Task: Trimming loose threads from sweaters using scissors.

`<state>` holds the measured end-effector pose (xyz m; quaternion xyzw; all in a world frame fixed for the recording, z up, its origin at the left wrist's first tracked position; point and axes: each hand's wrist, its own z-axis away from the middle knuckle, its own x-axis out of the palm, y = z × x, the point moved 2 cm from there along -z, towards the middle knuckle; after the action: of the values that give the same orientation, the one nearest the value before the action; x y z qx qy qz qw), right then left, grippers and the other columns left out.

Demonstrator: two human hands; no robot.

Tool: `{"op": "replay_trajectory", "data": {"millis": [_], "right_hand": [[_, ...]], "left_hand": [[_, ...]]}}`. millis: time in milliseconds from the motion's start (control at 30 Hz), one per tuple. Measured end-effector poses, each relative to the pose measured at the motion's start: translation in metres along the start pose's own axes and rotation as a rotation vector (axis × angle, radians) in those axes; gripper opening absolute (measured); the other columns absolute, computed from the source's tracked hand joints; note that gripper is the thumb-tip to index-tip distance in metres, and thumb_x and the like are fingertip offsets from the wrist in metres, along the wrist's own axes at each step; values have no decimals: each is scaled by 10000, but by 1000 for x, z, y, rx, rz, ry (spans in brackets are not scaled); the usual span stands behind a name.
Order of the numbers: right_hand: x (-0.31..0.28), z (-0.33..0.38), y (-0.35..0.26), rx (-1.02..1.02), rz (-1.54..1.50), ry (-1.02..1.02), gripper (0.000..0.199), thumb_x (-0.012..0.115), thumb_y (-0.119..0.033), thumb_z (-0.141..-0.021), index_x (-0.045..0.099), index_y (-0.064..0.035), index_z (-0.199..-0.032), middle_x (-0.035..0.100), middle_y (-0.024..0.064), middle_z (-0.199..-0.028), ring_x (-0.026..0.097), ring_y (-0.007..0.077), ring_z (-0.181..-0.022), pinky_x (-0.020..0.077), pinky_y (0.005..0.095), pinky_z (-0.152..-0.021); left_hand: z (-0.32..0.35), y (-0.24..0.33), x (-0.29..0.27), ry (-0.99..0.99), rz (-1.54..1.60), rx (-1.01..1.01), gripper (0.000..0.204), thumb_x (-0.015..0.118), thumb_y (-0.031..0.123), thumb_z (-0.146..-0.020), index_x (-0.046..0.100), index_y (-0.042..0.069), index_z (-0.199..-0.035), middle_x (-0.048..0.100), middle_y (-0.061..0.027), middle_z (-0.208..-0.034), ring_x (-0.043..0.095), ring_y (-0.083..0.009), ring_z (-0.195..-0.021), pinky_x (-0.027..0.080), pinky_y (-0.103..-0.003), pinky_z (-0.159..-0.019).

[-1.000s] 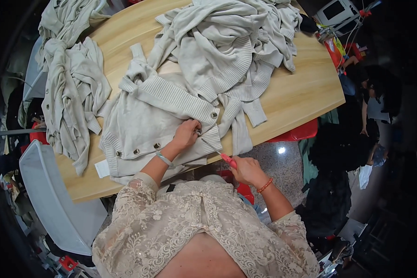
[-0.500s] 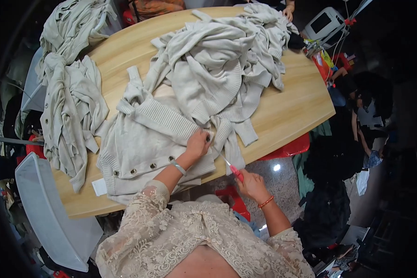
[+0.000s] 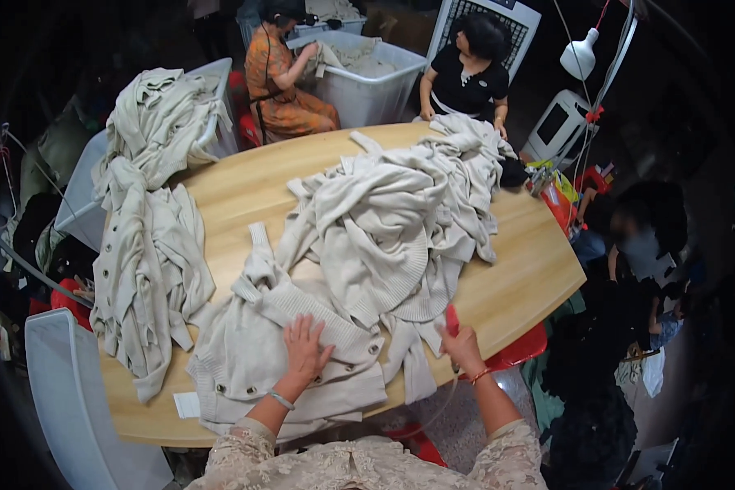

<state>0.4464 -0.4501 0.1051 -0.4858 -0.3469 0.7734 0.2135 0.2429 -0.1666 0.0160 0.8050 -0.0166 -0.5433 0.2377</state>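
A cream knit cardigan [image 3: 249, 347] with dark buttons lies spread on the table's near side, a ribbed band running across it. Flat on that band rests my left hand [image 3: 305, 349], fingers spread, holding nothing. To the right of the cardigan, near the table edge, my right hand [image 3: 463, 351] is closed around a red-handled tool [image 3: 452, 318]. Its red end sticks up above my fist; the kind of tool is not clear from here. A cream sleeve [image 3: 410, 367] lies between my two hands.
A heap of cream knitwear [image 3: 376, 220] covers the middle of the wooden table [image 3: 539, 245]. More cardigans [image 3: 143, 261] hang over the left side. A small white paper [image 3: 186, 405] lies near the front edge. Two people sit beyond the table by a white bin [image 3: 367, 82].
The view has tilted up, showing the people beyond the table. My left hand has moved left from the button edge and opened flat. The tool's red end now points up, away from the cardigan.
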Motion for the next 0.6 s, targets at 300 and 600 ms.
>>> {"op": "replay_trajectory", "data": {"millis": [300, 600], "right_hand": [[-20, -201, -84, 112, -352, 210, 496, 681, -516, -827, 604, -29, -877, 674, 79, -776, 443, 72, -437, 344, 249, -394], [31, -296, -128, 70, -417, 358, 276, 771, -201, -688, 518, -92, -663, 484, 1, -547, 443, 133, -425, 330, 314, -409]], "left_hand": [[20, -39, 10, -114, -44, 10, 718, 676, 477, -807, 420, 147, -1392, 302, -162, -1504, 270, -365, -1392, 230, -590, -1065], [25, -42, 5, -54, -60, 37, 670, 679, 491, -788, 500, 139, -1329, 383, -168, -1446, 330, -364, -1351, 292, -550, -1018]]}}
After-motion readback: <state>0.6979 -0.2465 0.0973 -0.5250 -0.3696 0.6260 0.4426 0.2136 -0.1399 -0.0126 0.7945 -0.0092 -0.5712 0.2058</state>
